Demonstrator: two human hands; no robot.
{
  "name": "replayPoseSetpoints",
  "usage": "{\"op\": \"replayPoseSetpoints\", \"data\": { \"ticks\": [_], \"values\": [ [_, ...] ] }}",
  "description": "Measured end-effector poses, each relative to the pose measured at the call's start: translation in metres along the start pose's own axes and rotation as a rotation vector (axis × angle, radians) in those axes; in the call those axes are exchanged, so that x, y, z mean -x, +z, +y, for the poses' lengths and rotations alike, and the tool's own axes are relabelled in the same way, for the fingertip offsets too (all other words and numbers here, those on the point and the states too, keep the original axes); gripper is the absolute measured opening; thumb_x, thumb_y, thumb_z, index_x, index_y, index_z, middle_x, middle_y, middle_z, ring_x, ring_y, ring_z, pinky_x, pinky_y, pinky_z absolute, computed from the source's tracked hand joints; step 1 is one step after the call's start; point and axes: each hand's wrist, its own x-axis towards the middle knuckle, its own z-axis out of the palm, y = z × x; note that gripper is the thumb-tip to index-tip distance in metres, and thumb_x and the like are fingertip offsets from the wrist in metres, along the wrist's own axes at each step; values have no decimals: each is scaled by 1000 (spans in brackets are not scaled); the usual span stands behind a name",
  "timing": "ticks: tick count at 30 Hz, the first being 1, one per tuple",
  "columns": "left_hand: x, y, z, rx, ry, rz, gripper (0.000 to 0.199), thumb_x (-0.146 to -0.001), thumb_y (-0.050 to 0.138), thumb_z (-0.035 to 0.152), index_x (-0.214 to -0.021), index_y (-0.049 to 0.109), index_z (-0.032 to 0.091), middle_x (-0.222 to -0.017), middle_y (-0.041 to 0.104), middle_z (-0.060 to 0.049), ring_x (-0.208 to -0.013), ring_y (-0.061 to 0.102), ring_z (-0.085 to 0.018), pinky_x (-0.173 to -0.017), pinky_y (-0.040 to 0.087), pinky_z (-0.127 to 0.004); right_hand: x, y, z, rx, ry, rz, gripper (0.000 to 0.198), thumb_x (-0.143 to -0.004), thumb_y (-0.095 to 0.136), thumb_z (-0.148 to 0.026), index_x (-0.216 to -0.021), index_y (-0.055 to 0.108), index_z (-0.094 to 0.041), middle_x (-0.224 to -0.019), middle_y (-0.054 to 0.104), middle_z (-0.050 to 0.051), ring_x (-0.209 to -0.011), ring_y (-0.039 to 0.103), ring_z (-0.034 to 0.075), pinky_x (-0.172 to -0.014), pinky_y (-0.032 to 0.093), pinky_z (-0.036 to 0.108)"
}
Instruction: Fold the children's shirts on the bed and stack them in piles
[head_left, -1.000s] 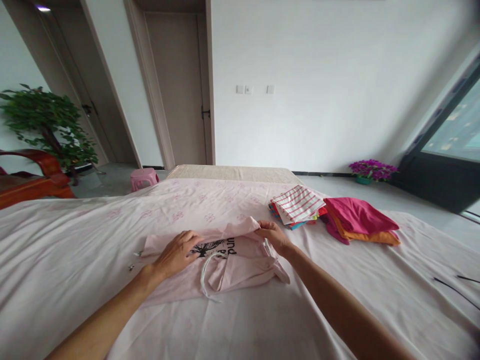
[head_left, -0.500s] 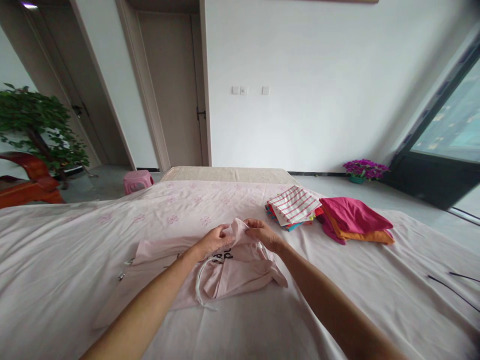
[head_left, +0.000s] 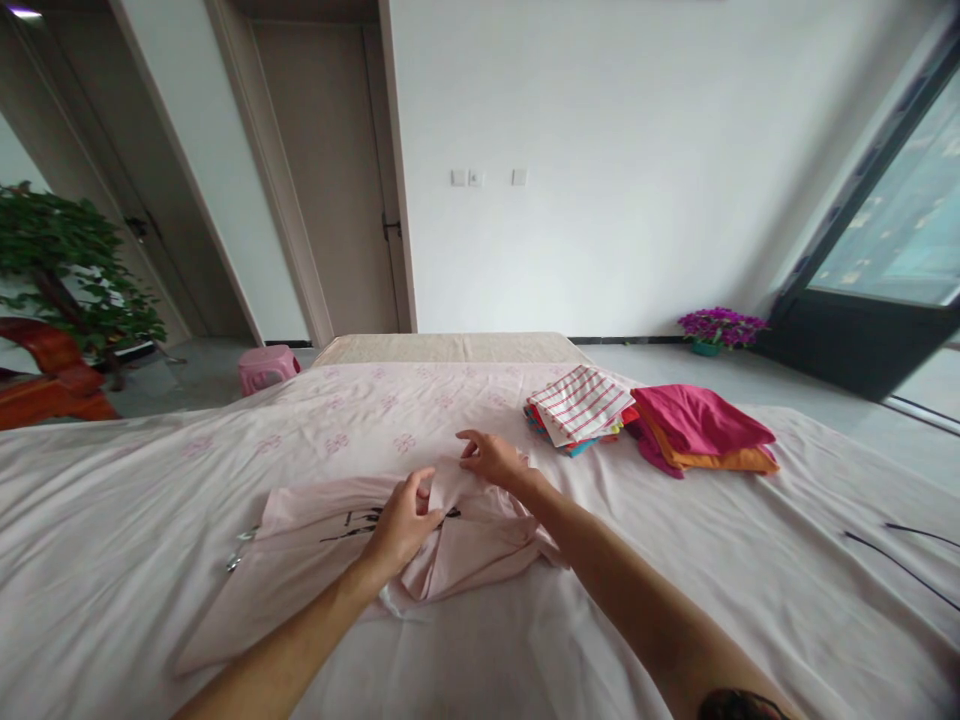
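Note:
A pale pink garment [head_left: 300, 575] with black print lies partly folded on the bed, with metallic bits at its left end. A white drawstring [head_left: 401, 608] pokes out from under its near edge, mostly hidden. Over the middle of the garment is my left hand [head_left: 405, 515], thumb and forefinger apart. My right hand [head_left: 495, 460] hovers at the garment's far edge, its fingers curved and parted, with no cloth visibly gripped. Whether either hand's lower fingers touch the fabric, I cannot tell.
A stack of folded cloths [head_left: 581, 405], striped on top, sits beyond my right hand. Right of it lies a magenta and orange folded pile [head_left: 705, 430]. The pale bedsheet [head_left: 637, 530] is wrinkled. Dark cords [head_left: 900, 568] cross its right side. A pink stool [head_left: 268, 370] stands beyond the bed.
Both hands have let go of the pinched pink fabric, which now lies lower. The left hand moved nearer and left. More black print shows, and less of the drawstring. The view shifted slightly.

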Motion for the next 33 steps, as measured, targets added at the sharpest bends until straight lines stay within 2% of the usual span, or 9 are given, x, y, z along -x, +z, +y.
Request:
{"op": "replayPoseSetpoints", "data": {
  "ticks": [5, 7, 10, 13, 18, 22, 24, 29, 33],
  "values": [
    [5, -16, 30, -478, 143, -69, 17, -83, 60, 31, -91, 70, 20, -95, 63, -6, -86, 63, -19, -81, 46, -31, 0, -4, -11, 180, -74, 21, 34, -84, 62, -29, -117, 67, -26, -110, 71, 2, -103, 64, 19, -85, 48, 27],
    [0, -18, 40, -581, 250, -2, 23, -89, 54, 35, -81, 70, 20, -96, 65, -7, -90, 63, -20, -86, 46, -34, 1, -5, -13, 210, -90, 55, 32, -89, 56, -29, -118, 66, -24, -114, 70, 4, -106, 63, 20, -90, 47, 29],
    [-13, -11, 38, -607, 454, 28, 25, -94, 46, 28, -94, 70, 21, -117, 65, -8, -110, 59, -21, -99, 42, -35, 7, -1, -13, 240, -129, 74, 40, -94, 46, -24, -132, 57, -22, -127, 64, 7, -117, 59, 20, -100, 43, 31],
    [-24, 3, 16, -659, 540, -85, 37, -94, 46, 29, -127, 59, 19, -139, 55, -11, -131, 47, -24, -111, 35, -42, 14, 9, -3, 308, -215, -13, 49, -96, 44, -27, -144, 44, -18, -144, 51, 10, -136, 42, 23, -113, 30, 39],
    [-26, 3, -12, -650, 494, -233, 51, -96, 43, 44, -138, 50, 17, -150, 43, -14, -140, 37, -27, -113, 31, -46, 26, -3, 14, 376, -154, -32, 47, -98, 43, -32, -141, 48, -16, -148, 46, 11, -141, 34, 26, -116, 24, 46],
    [-5, -19, 1, -504, 392, -57, 39, -97, 37, 40, -115, 65, 19, -124, 64, -11, -118, 57, -20, -100, 43, -33, 50, -32, 6, 245, -61, 78, 32, -91, 52, -26, -118, 67, -19, -118, 69, 8, -113, 60, 22, -97, 43, 31],
    [13, -30, 11, -505, 295, 16, 33, -96, 38, 35, -96, 67, 21, -104, 70, -7, -100, 63, -18, -88, 45, -28, 68, -39, -6, 143, -45, 5, 25, -88, 55, -27, -106, 72, -22, -101, 73, 3, -92, 66, 17, -80, 47, 25],
    [53, -40, 27, -664, 72, -160, 19, -89, 48, 34, -87, 63, 23, -90, 72, -3, -85, 66, -20, -68, 38, -26, 102, -28, -36, 131, 31, -165, 30, -75, 70, -50, -96, 75, -29, -89, 74, -1, -80, 66, 17, -66, 42, 24],
    [57, -35, 27, -674, 25, -193, 13, -83, 52, 32, -85, 60, 23, -91, 71, -3, -85, 66, -21, -64, 33, -26, 110, -16, -46, 138, 18, -94, 24, -72, 73, -35, -95, 75, -28, -86, 72, -1, -80, 64, 17, -65, 40, 24]
  ]
}}
